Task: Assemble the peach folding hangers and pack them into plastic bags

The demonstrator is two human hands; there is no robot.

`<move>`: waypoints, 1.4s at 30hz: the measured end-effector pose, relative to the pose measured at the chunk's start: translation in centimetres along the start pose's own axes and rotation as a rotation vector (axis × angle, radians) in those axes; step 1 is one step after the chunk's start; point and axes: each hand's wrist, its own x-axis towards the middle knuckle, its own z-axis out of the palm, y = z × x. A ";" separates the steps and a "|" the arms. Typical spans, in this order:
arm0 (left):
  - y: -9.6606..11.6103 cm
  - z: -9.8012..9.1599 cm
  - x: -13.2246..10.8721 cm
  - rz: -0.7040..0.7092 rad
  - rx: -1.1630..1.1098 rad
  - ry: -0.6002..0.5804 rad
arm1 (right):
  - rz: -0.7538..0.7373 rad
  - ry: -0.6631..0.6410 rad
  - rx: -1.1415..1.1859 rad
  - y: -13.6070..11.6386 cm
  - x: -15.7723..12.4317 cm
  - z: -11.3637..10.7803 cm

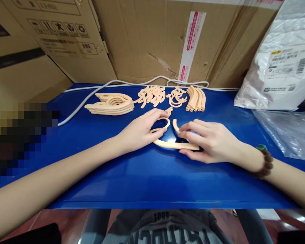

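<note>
- The fingers of my left hand (141, 133) are bent and pinching a cream looped piece (168, 123), the thumb on its near side and the index finger on the far side.
- The fingers of my right hand (213, 140) are curled, thumb parted below the others, holding the end of a cream curved strip (171, 145).
- At my right fingertips a short hooked piece (175, 124) stands up; I cannot tell whether it joins the strip.
- The strip bows from beneath my left thumb across to my right fingers, smooth and pale, over the middle of the worktop (147, 183).
- The worktop is glossy blue, and behind my hands it carries more cream parts: a stack of nested curved pieces (112, 107), a pile of small wavy parts (152, 95), a cluster of hooks (177, 98) and a bundle of curved tubes (196, 99).
- A white cable (87, 99) winds behind them, along the foot of the cardboard boxes (142, 44).
- On the right a white labelled bag (259, 78) leans beside clear plastic (287, 132).
</note>
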 end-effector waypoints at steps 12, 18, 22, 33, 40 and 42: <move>-0.4 0.3 -0.3 0.011 0.090 -0.036 | 0.078 -0.094 0.495 -0.6 0.1 1.0; -0.2 0.2 -0.2 0.035 0.076 -0.084 | 0.054 -0.061 0.518 -0.6 0.5 1.0; 0.0 0.0 -0.2 0.048 0.069 -0.083 | 0.052 -0.057 0.446 -0.4 0.4 1.2; -0.5 -1.0 0.0 0.164 0.234 -0.200 | 0.279 0.056 0.124 1.0 0.0 1.9; 0.1 -0.7 -0.2 0.204 0.180 -0.128 | 0.290 -0.005 0.197 0.7 0.2 1.4; 0.3 -0.5 -0.3 0.195 0.166 -0.137 | 0.246 -0.033 0.269 0.7 0.1 1.5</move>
